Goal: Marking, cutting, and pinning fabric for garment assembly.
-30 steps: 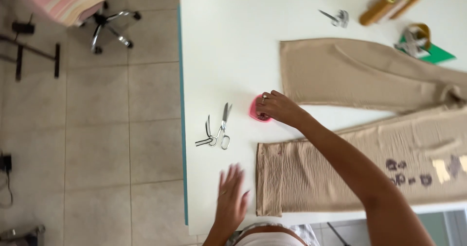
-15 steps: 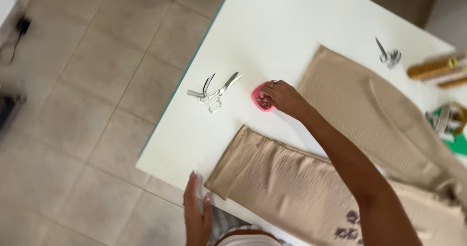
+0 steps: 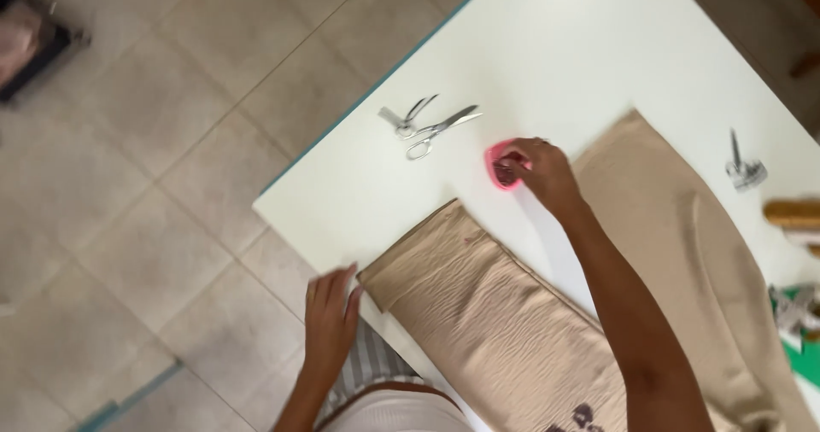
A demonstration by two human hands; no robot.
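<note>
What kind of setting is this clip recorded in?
Probably a sewing or tailoring workroom. Beige fabric pieces lie flat on a white cutting table, scissors sit near its edge, and the right hand reaches into a small pink container. The floor is tiled.

The right hand (image 3: pixel 547 172) covers part of the small pink object (image 3: pixel 498 166), so its shape is unclear. The tan fabric (image 3: pixel 495 329) runs off the bottom edge. At the right edge, a brown roll (image 3: pixel 793 213) and something green (image 3: pixel 803 359) are cut off. A dark, blurred item (image 3: pixel 34 35) sits top left.
</note>
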